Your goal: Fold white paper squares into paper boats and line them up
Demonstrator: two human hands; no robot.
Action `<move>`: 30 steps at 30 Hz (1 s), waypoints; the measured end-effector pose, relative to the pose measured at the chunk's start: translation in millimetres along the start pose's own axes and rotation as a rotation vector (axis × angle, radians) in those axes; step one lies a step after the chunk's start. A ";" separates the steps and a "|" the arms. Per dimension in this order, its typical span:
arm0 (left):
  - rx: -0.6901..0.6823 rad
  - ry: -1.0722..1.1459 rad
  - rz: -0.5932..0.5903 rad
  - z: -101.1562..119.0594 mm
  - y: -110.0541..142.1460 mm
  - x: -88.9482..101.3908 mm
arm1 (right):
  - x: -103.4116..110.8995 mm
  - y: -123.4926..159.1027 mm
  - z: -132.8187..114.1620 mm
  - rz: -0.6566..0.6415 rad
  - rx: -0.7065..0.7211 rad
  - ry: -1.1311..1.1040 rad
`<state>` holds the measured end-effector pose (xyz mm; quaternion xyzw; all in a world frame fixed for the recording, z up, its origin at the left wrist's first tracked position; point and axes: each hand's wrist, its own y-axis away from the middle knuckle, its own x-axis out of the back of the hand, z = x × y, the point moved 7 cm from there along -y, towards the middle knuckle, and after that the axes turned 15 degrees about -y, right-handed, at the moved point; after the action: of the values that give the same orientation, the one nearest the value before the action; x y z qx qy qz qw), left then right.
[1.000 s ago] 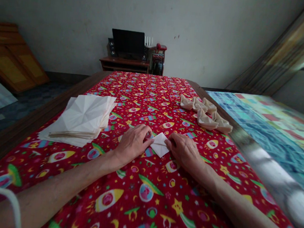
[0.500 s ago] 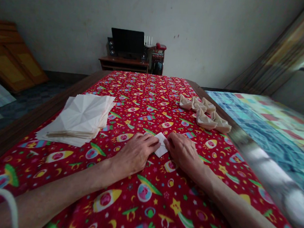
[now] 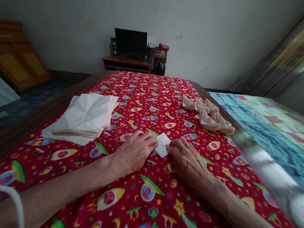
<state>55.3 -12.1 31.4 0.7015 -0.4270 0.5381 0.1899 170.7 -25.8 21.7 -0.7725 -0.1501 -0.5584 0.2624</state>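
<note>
A small white piece of paper (image 3: 162,146), folded into a diamond, lies flat on the red patterned cloth (image 3: 151,123). The fingers of my left hand (image 3: 138,148) are held together, their tips pressing its left corner. On the opposite side, the thumb and fingers of my right hand (image 3: 187,156) pinch the right corner. To the left is a stack of creased white paper sheets (image 3: 87,113), with some folded ones at its near edge. Several finished-looking folded paper boats (image 3: 209,121) sit in a cluster at the right edge of the cloth.
A white cable (image 3: 12,193) curves through the lower left corner. At the table's far end stands a desk (image 3: 127,64) with a monitor (image 3: 130,42) and speakers. On the right is a bed (image 3: 271,129); a wooden cabinet (image 3: 17,56) is at the left wall.
My fingers have drawn slightly apart, so more of the folded paper shows between them. The whole view has shifted a little, while the stack and the paper boats stay in place.
</note>
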 end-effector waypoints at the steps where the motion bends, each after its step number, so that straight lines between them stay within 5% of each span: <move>1: 0.002 -0.025 -0.003 -0.8 1.2 0.5 | 0.8 1.0 2.4 0.007 -0.001 0.000; 8: 0.015 -0.142 -0.034 -4.9 6.4 2.7 | 6.0 4.6 9.3 0.047 -0.024 0.017; 16: 0.262 0.249 0.113 -34.6 -2.6 -10.3 | 4.3 3.4 13.6 0.117 -0.023 -0.049; 23: 0.369 0.295 0.012 -39.1 -25.0 -32.3 | 8.9 0.7 5.6 0.187 -0.027 -0.057; 30: 0.400 0.546 0.012 -36.6 -30.1 -22.8 | 14.8 -9.9 -9.4 0.213 -0.004 -0.177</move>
<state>56.5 40.4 29.1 0.5524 -0.2502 0.7803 0.1527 163.0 -24.0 40.3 -0.8308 -0.0886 -0.4574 0.3044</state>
